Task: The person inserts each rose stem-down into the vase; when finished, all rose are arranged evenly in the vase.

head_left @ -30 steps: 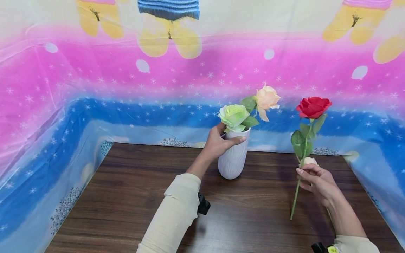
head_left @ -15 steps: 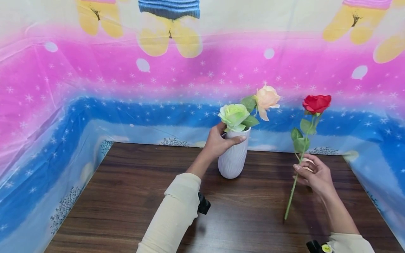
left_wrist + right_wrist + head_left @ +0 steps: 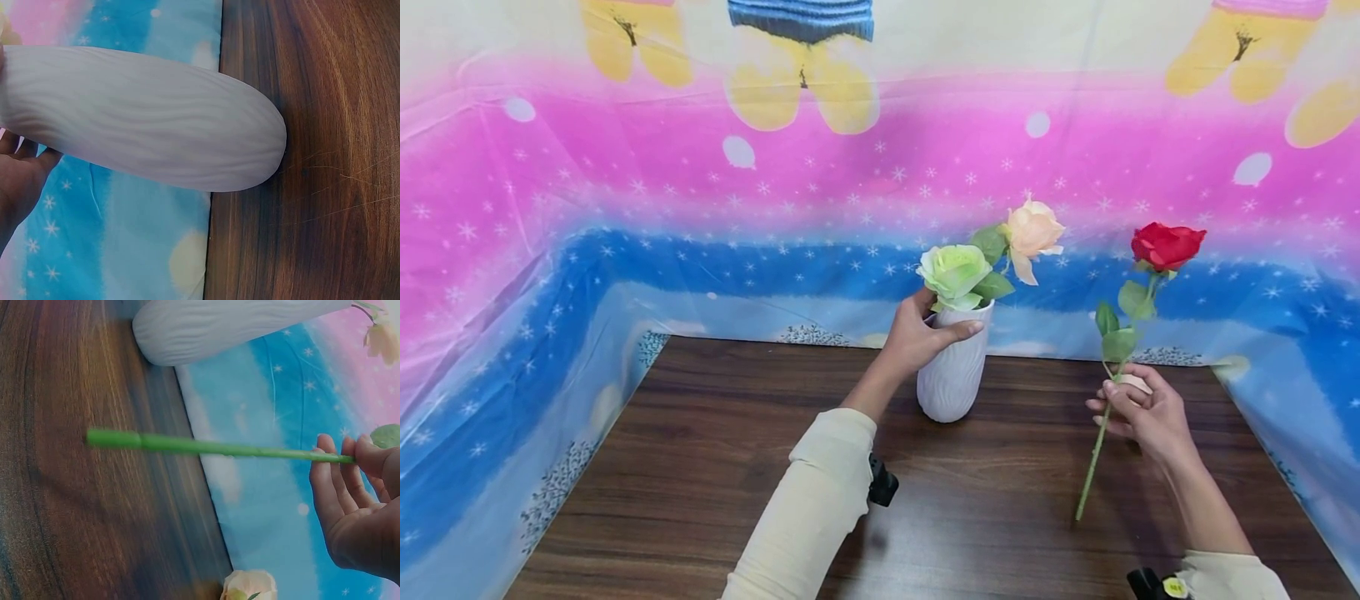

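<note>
Vase (image 3: 951,375) on the bench (image 3: 737,467), toward the far edge. Left hand (image 3: 916,337) grips it just below the rim, thumb on the near side, fingers round the back. Green rose (image 3: 953,273) sits low at the mouth; peach rose (image 3: 1034,229) leans out to the right.

Right hand (image 3: 1153,417) pinches the red rose (image 3: 1167,247) by its stem (image 3: 219,448), below the leaves (image 3: 1120,344). Rose well apart from the vase, to its right; bloom up, tilted right. Lower end seems off the bench, though contact is hard to judge. Pale rose (image 3: 251,586) beyond the right hand, mostly hidden by it from above.

Risks, as I judge them: thin stem, fingertip hold, heavy bloom on top; a loose pinch could let it swivel. Peach rose overhangs the side facing the red one; bringing the two together could snag leaves or knock petals. Vase looks tall and narrow; a sideways push high up could tip it should the left hand slacken.
</note>
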Demonstrator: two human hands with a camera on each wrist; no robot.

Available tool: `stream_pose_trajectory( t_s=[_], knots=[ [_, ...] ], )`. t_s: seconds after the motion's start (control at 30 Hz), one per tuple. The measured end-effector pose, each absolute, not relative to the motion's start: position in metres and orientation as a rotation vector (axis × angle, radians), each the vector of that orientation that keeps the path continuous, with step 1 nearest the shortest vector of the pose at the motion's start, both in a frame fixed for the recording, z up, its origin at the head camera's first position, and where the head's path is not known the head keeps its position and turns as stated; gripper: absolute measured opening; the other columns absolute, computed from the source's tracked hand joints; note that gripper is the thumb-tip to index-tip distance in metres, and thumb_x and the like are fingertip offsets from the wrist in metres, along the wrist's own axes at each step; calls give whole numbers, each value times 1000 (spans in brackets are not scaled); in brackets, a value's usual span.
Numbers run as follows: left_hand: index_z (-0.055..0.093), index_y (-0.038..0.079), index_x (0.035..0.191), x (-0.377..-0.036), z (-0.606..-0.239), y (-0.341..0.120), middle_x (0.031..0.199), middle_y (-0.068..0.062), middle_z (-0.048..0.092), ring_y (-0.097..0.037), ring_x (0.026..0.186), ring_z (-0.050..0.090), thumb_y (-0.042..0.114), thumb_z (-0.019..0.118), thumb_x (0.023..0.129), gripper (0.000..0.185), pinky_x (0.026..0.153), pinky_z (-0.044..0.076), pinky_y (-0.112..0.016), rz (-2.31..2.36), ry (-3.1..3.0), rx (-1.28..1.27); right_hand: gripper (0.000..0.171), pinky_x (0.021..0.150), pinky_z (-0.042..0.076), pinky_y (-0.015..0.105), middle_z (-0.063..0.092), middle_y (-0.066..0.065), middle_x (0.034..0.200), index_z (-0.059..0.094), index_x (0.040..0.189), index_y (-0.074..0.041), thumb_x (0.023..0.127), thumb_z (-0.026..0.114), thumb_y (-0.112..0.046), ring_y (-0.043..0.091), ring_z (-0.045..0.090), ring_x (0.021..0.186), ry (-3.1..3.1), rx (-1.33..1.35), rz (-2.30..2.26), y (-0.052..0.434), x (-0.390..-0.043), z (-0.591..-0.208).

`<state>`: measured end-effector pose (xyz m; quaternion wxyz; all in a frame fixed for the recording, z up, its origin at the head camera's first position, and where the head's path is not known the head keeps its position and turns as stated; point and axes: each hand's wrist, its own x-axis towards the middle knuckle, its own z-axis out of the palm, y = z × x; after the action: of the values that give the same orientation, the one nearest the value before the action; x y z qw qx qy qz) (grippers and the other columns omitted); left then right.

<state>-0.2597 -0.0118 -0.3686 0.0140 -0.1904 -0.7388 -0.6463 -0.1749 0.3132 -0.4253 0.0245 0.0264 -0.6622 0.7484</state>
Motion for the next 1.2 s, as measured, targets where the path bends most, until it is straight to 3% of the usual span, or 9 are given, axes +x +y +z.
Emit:
stream_pose_trajectory(
  t_s=[0.2, 0.4, 0.53, 0.83, 1.2],
  knots=[
    [56, 15, 141, -260, -368, -12, 144, -8, 61, -27, 134, 59, 19, 82, 86, 60, 111, 50, -49, -2012, -2308, -578, 24, 73, 63, 29, 76, -6, 91, 55, 126, -21, 102, 60, -18, 9, 78, 87, -2052, 123, 2334, 310, -174, -421],
    [55, 15, 141, -259, -367, -12, 144, -8, 60, -27, 134, 58, 20, 82, 87, 61, 111, 50, -48, -2020, -2307, -581, 21, 79, 64, 32, 77, -4, 98, 63, 120, -15, 101, 60, -8, 11, 78, 95, -1892, 137, 2511, 307, -173, -415],
    [55, 16, 141, -258, -367, -13, 144, -7, 60, -27, 135, 58, 20, 82, 87, 61, 111, 50, -48, -2018, -2307, -576, 22, 79, 64, 33, 77, -2, 97, 64, 117, -16, 101, 58, -3, 13, 78, 95, -1838, 144, 2581, 307, -173, -410],
    [55, 17, 142, -258, -368, -13, 145, -7, 60, -26, 135, 57, 20, 82, 87, 61, 111, 49, -49, -2022, -2308, -577, 15, 74, 63, 27, 79, -8, 97, 62, 112, -21, 102, 61, -11, 7, 76, 91, -2026, 115, 2463, 302, -178, -396],
    [55, 17, 142, -258, -368, -12, 145, -6, 60, -26, 136, 57, 20, 81, 87, 61, 112, 49, -48, -2020, -2307, -590, 18, 70, 62, 26, 72, -7, 93, 63, 115, -20, 101, 61, -9, 9, 73, 84, -2006, 158, 2432, 290, -185, -375]
  ],
)
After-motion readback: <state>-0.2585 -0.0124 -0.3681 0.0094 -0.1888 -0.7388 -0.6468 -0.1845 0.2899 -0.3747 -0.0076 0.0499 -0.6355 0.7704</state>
